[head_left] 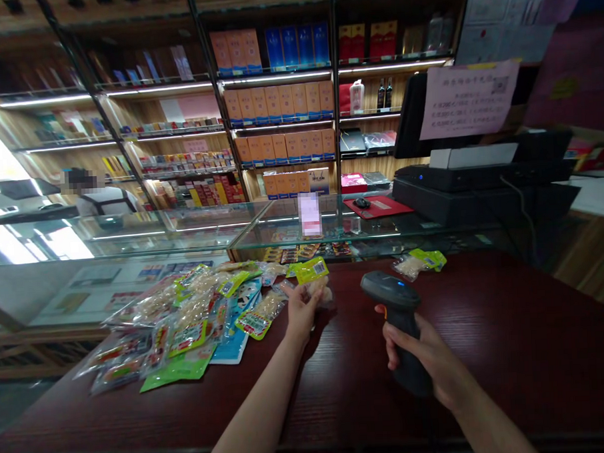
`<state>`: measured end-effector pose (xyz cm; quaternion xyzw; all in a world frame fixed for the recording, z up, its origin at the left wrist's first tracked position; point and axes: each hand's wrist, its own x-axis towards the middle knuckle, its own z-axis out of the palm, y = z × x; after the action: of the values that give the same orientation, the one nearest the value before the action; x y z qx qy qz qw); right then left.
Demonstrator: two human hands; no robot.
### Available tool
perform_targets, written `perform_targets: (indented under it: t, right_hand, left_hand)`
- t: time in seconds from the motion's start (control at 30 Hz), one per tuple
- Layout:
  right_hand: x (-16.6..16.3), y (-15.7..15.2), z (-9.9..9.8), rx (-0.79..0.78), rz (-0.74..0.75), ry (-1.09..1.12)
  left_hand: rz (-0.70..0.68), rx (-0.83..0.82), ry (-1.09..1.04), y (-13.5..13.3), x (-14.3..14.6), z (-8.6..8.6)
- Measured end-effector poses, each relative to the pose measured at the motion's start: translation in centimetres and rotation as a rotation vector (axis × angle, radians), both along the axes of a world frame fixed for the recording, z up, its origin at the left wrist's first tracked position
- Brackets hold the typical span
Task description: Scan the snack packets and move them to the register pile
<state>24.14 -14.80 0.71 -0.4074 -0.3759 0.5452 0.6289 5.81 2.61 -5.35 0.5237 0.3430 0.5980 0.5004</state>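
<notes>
My left hand is pinching a clear packet with a yellow-green label over the dark table, the fingers closed narrowly on its near side, presumably so the barcode-like patch is staying uncovered. My right hand is wrapping around the grip of a handheld scanner, a finger curling by the orange trigger, seemingly ready for pressing; the scanner's head is pointing leftward, roughly at the packet.

Just left of my left hand, a heap of packets is lying over a blue bag and a green bag, probably gathered there for easy reach. Beyond the scanner, a lone packet is resting well apart, perhaps to avoid mixing. Farther out, a glass case is standing along the table's far edge.
</notes>
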Motion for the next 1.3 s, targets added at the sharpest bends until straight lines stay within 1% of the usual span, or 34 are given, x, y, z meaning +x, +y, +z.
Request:
perform_targets:
  t: [0.13,0.27,0.37,0.5,0.63,0.7,0.73,0.8,0.93,1.03,1.13,1.3]
  right_hand:
    - [0.7,-2.5,-0.1,-0.004,-0.102,-0.062]
    - [2.0,-4.4,-1.2,-0.052,-0.187,-0.070]
    - [3.2,-5.2,-2.0,-0.078,-0.253,-0.065]
    - [4.5,-5.5,-2.3,-0.093,-0.291,-0.077]
    - [5.7,-5.2,-1.8,-0.117,-0.295,-0.031]
    - [6.4,-4.9,-1.4,-0.131,-0.296,0.015]
    - [6.8,-4.7,-1.2,-0.135,-0.291,0.039]
    - [7.6,-4.4,-0.9,-0.147,-0.277,0.081]
    - [9.0,-3.9,-0.7,-0.134,-0.278,0.140]
    - [9.7,-3.9,-0.7,-0.125,-0.295,0.157]
    - [10.2,-4.0,-0.7,-0.117,-0.305,0.169]
    - [11.1,-4.1,-0.8,-0.144,-0.306,0.173]
  left_hand:
    - [0.002,0.015,0.032,-0.6,0.0,0.8]
    - [-0.036,0.022,0.131,-1.1,0.1,1.6]
    - [-0.073,0.000,0.159,-1.4,0.9,2.0]
    - [-0.161,-0.020,0.137,-1.4,3.8,2.0]
    - [-0.288,-0.074,0.051,-0.6,8.1,1.5]
    - [-0.312,-0.088,0.044,0.1,10.5,1.1]
    - [-0.308,-0.098,0.048,0.5,11.6,1.0]
    - [-0.256,-0.126,0.044,1.4,13.9,0.7]
    - [-0.166,-0.148,0.052,3.2,18.0,0.7]
    - [-0.068,-0.159,0.163,4.6,20.6,0.9]
    - [-0.024,-0.166,0.272,6.1,22.4,1.0]
    - [-0.050,-0.105,0.419,8.9,23.6,1.7]
